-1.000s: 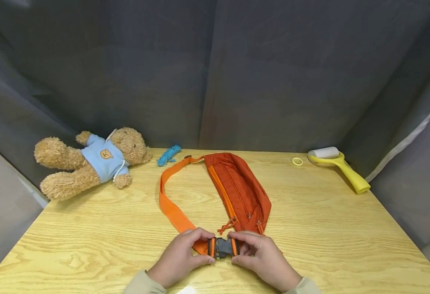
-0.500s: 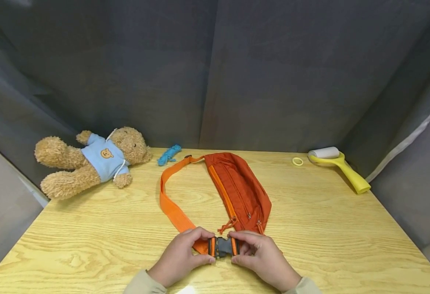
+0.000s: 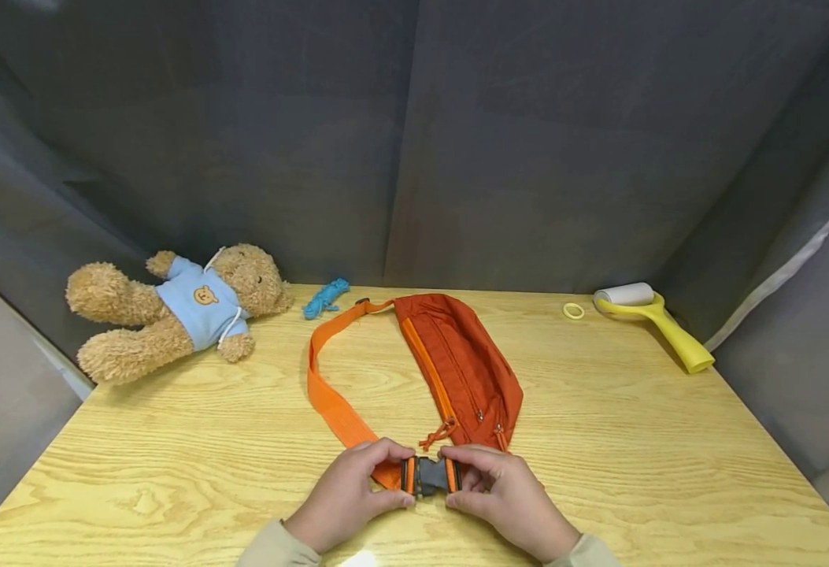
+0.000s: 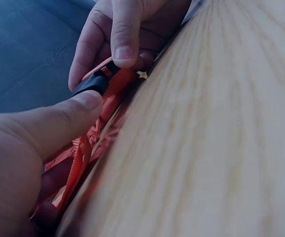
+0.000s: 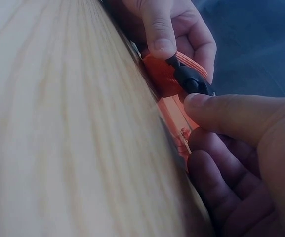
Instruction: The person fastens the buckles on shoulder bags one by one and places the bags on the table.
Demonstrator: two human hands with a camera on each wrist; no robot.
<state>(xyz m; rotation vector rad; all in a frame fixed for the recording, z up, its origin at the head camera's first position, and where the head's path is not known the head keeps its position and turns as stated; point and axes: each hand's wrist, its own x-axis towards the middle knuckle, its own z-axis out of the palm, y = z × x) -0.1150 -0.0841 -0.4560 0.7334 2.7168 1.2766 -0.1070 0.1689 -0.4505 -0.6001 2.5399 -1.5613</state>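
Note:
A rust-red waist bag (image 3: 460, 366) lies on the table, its orange strap (image 3: 325, 394) looping out to the left. Near the front of the table is the bag's black side-release buckle (image 3: 430, 477), its two halves joined together. My left hand (image 3: 353, 488) pinches the left end of the buckle between thumb and fingers. On the opposite end, my right hand (image 3: 502, 496) pinches in the same way. Both wrist views show the buckle (image 4: 95, 81) between the two thumbs, just above the tabletop. Part of the strap and the bag's lower end are hidden behind the hands.
A teddy bear (image 3: 201, 303) in a blue top lies at the back left, beside a bundle of blue cord (image 3: 326, 298). At the back right are a yellow ring (image 3: 573, 311) and a lint roller (image 3: 658, 319) with a yellow handle. Dark curtains (image 3: 400, 142) enclose the table.

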